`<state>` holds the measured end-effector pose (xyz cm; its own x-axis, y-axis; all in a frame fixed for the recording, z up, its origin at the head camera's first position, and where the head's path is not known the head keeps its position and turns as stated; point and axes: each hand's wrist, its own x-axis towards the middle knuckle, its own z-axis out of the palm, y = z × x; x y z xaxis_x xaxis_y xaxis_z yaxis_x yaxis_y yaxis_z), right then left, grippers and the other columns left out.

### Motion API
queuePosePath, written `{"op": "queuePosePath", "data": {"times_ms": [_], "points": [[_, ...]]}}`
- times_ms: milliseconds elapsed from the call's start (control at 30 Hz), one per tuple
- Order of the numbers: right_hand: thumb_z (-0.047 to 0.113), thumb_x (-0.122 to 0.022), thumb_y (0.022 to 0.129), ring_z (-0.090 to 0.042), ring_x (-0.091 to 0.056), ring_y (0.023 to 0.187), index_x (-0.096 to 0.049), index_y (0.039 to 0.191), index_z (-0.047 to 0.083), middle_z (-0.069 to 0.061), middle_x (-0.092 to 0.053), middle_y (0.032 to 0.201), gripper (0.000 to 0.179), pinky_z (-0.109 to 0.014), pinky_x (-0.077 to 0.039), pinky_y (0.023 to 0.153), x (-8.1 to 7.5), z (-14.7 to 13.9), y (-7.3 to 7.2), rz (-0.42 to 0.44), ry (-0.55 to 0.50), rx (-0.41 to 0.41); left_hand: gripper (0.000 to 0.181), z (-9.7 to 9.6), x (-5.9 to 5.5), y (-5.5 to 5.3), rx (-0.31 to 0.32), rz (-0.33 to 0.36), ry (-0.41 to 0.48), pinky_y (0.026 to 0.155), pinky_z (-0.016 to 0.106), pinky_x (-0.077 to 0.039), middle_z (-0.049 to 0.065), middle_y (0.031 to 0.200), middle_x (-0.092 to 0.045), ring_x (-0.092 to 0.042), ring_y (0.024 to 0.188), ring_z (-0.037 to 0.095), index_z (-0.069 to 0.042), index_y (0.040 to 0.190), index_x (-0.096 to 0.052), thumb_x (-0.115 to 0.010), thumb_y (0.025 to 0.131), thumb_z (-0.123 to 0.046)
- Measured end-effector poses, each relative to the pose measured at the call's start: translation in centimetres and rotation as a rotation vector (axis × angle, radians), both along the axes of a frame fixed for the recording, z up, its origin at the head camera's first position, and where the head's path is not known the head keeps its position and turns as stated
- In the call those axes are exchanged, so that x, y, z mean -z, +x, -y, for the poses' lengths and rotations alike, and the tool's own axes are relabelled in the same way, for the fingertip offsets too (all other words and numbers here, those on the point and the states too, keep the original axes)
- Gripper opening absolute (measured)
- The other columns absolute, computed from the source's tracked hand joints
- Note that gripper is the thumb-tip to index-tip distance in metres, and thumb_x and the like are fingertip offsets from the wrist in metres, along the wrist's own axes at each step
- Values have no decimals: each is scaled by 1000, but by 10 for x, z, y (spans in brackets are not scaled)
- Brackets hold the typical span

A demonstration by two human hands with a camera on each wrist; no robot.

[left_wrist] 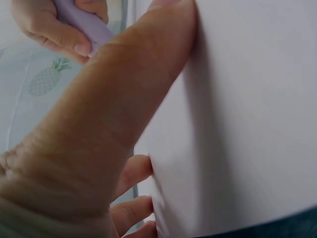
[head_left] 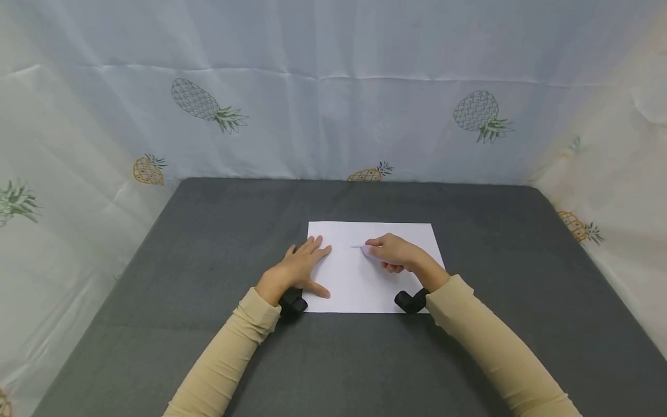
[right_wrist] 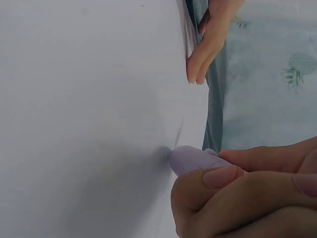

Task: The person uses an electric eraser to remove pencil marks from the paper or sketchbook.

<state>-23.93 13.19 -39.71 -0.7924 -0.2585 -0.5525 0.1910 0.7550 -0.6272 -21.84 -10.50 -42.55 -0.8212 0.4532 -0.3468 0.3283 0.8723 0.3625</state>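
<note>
A white sheet of paper [head_left: 359, 292] lies on the dark grey table. My left hand [head_left: 301, 267] rests on its left side, fingers and thumb spread. In my right hand [head_left: 400, 253] I grip a lavender tool [right_wrist: 190, 159] with a rounded, tapered end, shaped like a small utility knife. Its tip meets the paper right of centre; any blade is hidden. A short thin line [head_left: 355, 247] runs leftward from the tip; whether it is a cut or a drawn mark I cannot tell. The left wrist view shows the lavender tool [left_wrist: 81, 21] beyond my left thumb.
Black wrist devices [head_left: 293, 301] sit under both wrists, the right one [head_left: 410, 301] over the paper's lower edge. The grey table [head_left: 234, 231] extends around the sheet. A pale curtain [head_left: 333, 121] with pineapple prints hangs behind and at both sides.
</note>
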Motion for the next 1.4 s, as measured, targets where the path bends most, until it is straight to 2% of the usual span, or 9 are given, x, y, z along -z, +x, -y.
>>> {"op": "queuePosePath", "data": {"times_ms": [100, 267, 500, 700, 900, 1067, 1267, 1400], "points": [[25, -45, 101, -8, -32, 44, -44, 145, 12, 2, -39, 53, 46, -19, -29, 44, 1, 2, -1, -14, -14, -7, 106, 1, 0, 0, -1, -3, 5, 120, 63, -7, 13, 165, -7, -3, 154, 32, -13, 154, -26, -83, 71, -44], [25, -45, 101, -10, -32, 44, -44, 146, 14, 0, -40, 54, 46, -20, -29, 44, 0, 1, -1, 14, 32, -18, 106, 2, 1, 1, -2, 3, 2, 120, 64, -7, 13, 165, -7, -3, 154, 32, -14, 154, -25, -83, 70, -44], [26, -45, 101, -9, -32, 44, -44, 145, 13, 1, -39, 53, 46, -19, -28, 44, 4, 3, -3, 0, -11, -7, 105, 3, 2, 1, 4, -4, 16, 120, 64, -8, 14, 165, -8, -4, 154, 32, -12, 153, -26, -83, 71, -44], [25, -46, 100, -8, -31, 44, -43, 146, 12, 0, -39, 55, 48, -19, -26, 43, 3, -3, 0, 27, -12, -22, 106, 3, 6, 1, -4, 12, 19, 121, 63, -7, 12, 165, -7, -4, 155, 31, -14, 153, -26, -84, 70, -44], [28, -46, 100, -8, -32, 44, -44, 145, 13, 2, -40, 55, 47, -19, -28, 44, 7, 0, -3, -3, -22, -3, 106, 2, 7, 0, -4, 14, 7, 121, 62, -6, 11, 165, -6, -3, 155, 30, -15, 154, -25, -83, 70, -45], [28, -46, 101, -10, -31, 44, -45, 145, 14, 1, -40, 55, 47, -20, -27, 44, 3, -3, 0, 1, 6, -7, 106, 2, 4, -2, 8, 0, 8, 121, 63, -7, 12, 165, -6, -3, 155, 31, -14, 154, -26, -83, 70, -45], [26, -46, 100, -9, -31, 45, -45, 145, 12, 1, -40, 55, 47, -19, -28, 44, 0, -2, -1, -7, -48, -15, 106, 2, 3, -2, 9, 0, 9, 121, 63, -7, 12, 165, -6, -3, 155, 31, -13, 154, -26, -84, 70, -44], [25, -48, 99, -10, -31, 45, -47, 143, 12, 1, -40, 54, 46, -20, -28, 44, -1, -4, -2, -3, -15, -16, 106, 3, 4, -2, 11, 3, 12, 121, 63, -7, 12, 165, -6, -3, 155, 30, -14, 154, -25, -83, 70, -44]]}}
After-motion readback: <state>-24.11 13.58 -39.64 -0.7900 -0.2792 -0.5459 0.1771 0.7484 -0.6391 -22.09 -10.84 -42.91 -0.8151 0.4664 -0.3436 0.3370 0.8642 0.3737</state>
